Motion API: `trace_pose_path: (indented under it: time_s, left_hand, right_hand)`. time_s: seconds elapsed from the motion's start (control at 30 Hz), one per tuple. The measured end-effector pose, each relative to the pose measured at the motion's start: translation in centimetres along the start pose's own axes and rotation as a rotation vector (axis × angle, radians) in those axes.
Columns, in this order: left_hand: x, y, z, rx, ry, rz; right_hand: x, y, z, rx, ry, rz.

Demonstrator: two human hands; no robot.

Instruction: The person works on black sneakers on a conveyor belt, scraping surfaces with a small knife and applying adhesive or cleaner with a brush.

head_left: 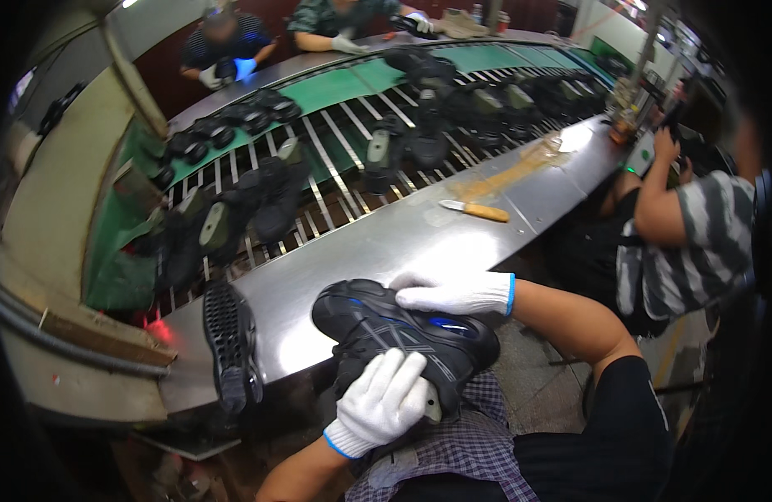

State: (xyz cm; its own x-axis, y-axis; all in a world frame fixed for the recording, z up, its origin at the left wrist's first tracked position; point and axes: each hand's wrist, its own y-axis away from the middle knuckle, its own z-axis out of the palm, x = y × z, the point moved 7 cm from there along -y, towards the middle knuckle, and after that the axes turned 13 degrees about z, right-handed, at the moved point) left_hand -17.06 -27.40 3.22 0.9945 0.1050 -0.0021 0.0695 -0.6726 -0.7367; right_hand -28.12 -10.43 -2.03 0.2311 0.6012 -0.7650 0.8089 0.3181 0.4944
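A black sneaker [378, 328] with grey stripes and blue accents lies on its side between my hands, above the bench's near edge and my lap. My white-gloved left hand [383, 403] grips its upper near the ankle opening, where a pale shoe last [434, 407] shows. Along the far side my gloved right hand [453, 293] holds the thick sole, fingers pressed to it; its thumb side is partly hidden. To the left, a loose black outsole [230, 345] with a perforated inner face rests over the edge of the metal bench [298, 276].
A knife with a wooden handle [486, 212] lies on the bench. Beyond it, a roller conveyor [323, 188] carries several black shoes on lasts, with soles on a green belt [340, 88]. Two people work across the line; another person [695, 209] sits close at right.
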Motion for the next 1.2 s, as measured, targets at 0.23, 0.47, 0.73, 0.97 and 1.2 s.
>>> trace_pose_path:
  time_s: [0.23, 0.47, 0.73, 0.97, 1.2]
  left_hand:
    - [1.3, 3.6, -0.3, -0.061, 0.041, 0.034]
    - [-2.3, 0.3, -4.3, -0.012, 0.050, -0.119]
    - [-9.9, 8.6, -1.4, 0.084, -0.157, -0.428]
    - [-13.0, 18.4, 0.4, -0.169, -0.226, -0.853]
    - [-14.0, 19.5, 0.5, -0.047, 0.095, -1.001]
  right_hand:
    - [0.9, -2.2, 5.8, -0.150, -0.303, -0.011]
    - [4.7, 3.4, 7.9, -0.530, -1.325, 0.177]
    - [4.5, -3.4, -9.0, 0.178, -1.246, -0.158]
    - [13.3, -4.4, -30.1, 0.502, -0.954, -0.153]
    - [0.8, -4.9, -26.2, 1.368, 0.364, -0.080]
